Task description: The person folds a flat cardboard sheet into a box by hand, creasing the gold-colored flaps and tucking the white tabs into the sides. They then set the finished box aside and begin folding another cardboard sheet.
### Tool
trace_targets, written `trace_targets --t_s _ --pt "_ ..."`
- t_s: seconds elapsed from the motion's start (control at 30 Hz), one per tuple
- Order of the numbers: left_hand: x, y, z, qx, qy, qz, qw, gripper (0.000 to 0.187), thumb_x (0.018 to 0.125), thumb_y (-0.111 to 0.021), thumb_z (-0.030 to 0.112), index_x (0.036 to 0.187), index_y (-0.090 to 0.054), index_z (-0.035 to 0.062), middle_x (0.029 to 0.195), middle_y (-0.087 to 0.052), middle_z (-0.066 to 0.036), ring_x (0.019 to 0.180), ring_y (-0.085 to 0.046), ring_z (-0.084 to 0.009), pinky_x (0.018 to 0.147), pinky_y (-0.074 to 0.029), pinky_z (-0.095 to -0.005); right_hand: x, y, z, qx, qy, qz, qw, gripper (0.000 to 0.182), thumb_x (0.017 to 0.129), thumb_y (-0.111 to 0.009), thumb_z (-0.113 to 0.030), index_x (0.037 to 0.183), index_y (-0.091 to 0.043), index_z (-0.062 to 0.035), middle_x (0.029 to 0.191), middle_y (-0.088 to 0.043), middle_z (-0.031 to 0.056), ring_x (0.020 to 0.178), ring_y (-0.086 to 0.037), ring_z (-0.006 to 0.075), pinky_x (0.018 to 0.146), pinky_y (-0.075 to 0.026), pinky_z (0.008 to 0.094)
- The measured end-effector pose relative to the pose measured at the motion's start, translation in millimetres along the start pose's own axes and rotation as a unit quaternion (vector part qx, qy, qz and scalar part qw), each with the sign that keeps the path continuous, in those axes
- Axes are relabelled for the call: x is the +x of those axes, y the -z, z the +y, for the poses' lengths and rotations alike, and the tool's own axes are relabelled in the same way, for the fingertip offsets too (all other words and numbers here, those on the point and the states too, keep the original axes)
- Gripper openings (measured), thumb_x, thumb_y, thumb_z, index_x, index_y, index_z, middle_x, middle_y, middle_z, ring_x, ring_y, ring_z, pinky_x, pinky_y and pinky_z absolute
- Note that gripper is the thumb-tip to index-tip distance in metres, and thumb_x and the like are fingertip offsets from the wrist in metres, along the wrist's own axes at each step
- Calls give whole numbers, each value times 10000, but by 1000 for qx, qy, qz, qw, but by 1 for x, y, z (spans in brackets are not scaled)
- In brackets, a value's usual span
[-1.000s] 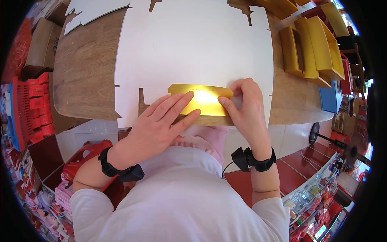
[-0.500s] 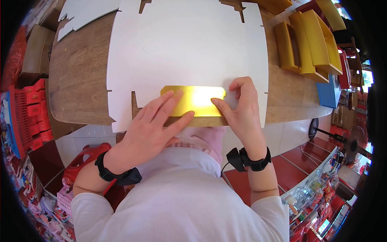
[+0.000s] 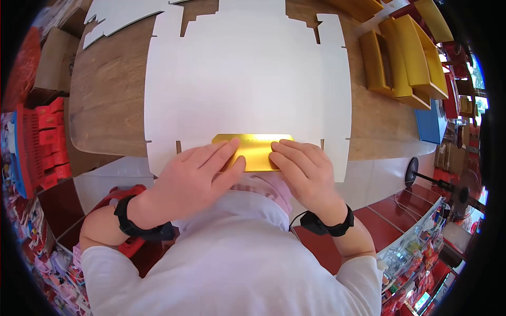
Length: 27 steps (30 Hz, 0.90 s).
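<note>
A large die-cut white cardboard sheet (image 3: 247,79) lies flat, its near side reaching past the table's front edge. At the middle of that side a shiny gold cardboard flap (image 3: 255,157) shows, with a row of small marks along its far edge. My left hand (image 3: 192,176) grips the flap's left part, fingers lying on top and thumb apart near its lower edge. On the flap's right part, my right hand (image 3: 308,171) holds on with its fingers pressed together; its thumb is hidden. Black bands circle both wrists.
The wooden table (image 3: 108,100) shows on both sides of the sheet. Another white cardboard piece (image 3: 124,21) lies at the back left. Gold boxes (image 3: 403,58) and a blue box (image 3: 429,125) stand at the right. A red basket (image 3: 30,142) is at the left, a fan (image 3: 458,192) at the right.
The sheet and gold flap have moved nearer my body. My right hand has gone from a loose thumb touch to fingers pressed on the flap; my left hand has come down with it.
</note>
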<state>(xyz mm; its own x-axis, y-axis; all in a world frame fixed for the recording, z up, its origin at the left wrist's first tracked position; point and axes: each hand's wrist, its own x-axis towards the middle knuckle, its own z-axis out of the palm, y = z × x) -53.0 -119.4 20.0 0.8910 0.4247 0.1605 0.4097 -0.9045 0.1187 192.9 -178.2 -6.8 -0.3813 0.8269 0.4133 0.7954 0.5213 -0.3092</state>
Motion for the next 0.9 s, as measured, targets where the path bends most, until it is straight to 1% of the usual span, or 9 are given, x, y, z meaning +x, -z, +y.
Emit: trace_targets --t_s 0.07,0.2,0.27,0.4,0.47,0.53,0.67,0.77,0.9 --pt "3 1 -8 -89 22 30 995 325 810 -644 71 1133 -652 106 1201 -653 -148 922 -663 -252 734 -568 -331 9 8 3 60 -12 5 998 243 746 -700 -105 970 -638 -35 980 -684 90 913 -670 257 764 -534 360" --pt "12 5 -25 -163 52 10 985 254 828 -666 115 1074 -624 69 1056 -672 -102 801 -662 -211 642 -541 -325 26 15 8 110 -60 1 992 176 758 -718 -102 872 -590 -62 819 -630 73 727 -622 268 644 -484 356" --pt "20 3 -36 -258 92 37 961 316 801 -679 23 1113 -658 67 985 -645 -130 744 -657 -232 605 -516 -331 36 19 8 107 -149 -48 982 172 786 -730 -103 860 -577 -78 772 -563 62 697 -557 270 649 -442 368" --pt "32 -8 -51 -269 129 40 954 384 788 -700 27 1166 -655 79 1025 -598 -113 790 -615 -247 669 -503 -360 56 8 20 43 -143 12 989 169 802 -734 -96 906 -602 -79 843 -560 72 789 -556 271 735 -442 372" --pt "34 -18 -57 -82 95 121 985 420 784 -708 33 1194 -653 103 1084 -550 -98 865 -551 -262 768 -480 -382 56 -8 25 22 -185 21 982 217 782 -752 -92 952 -620 -70 922 -558 92 876 -548 281 797 -432 377" --pt "32 -24 -57 -93 113 111 983 429 774 -709 33 1192 -652 106 1095 -541 -91 891 -526 -268 801 -470 -382 59 -11 18 13 -188 50 981 258 766 -765 -82 986 -632 -60 951 -554 111 893 -545 306 807 -440 400" --pt "30 -28 -59 -99 132 107 980 430 778 -735 115 1195 -635 145 1103 -535 -60 938 -527 -264 825 -462 -400 69 -24 -24 376 -108 13 920 196 821 -738 -104 967 -628 -35 905 -585 127 840 -574 324 737 -474 426" --pt "27 -31 -62 -85 124 116 982 442 780 -740 133 1205 -618 140 1105 -530 -62 931 -522 -263 827 -461 -401 76 -52 -38 436 -151 0 887 130 874 -699 -123 921 -630 -22 870 -604 141 786 -581 326 690 -484 403" --pt "27 -29 -60 -89 116 115 983 479 742 -715 55 1207 -607 101 1114 -531 -96 929 -515 -282 829 -467 -386 65 -30 -28 462 -226 5 857 123 924 -659 -128 892 -632 -12 825 -601 138 727 -569 299 669 -477 364"
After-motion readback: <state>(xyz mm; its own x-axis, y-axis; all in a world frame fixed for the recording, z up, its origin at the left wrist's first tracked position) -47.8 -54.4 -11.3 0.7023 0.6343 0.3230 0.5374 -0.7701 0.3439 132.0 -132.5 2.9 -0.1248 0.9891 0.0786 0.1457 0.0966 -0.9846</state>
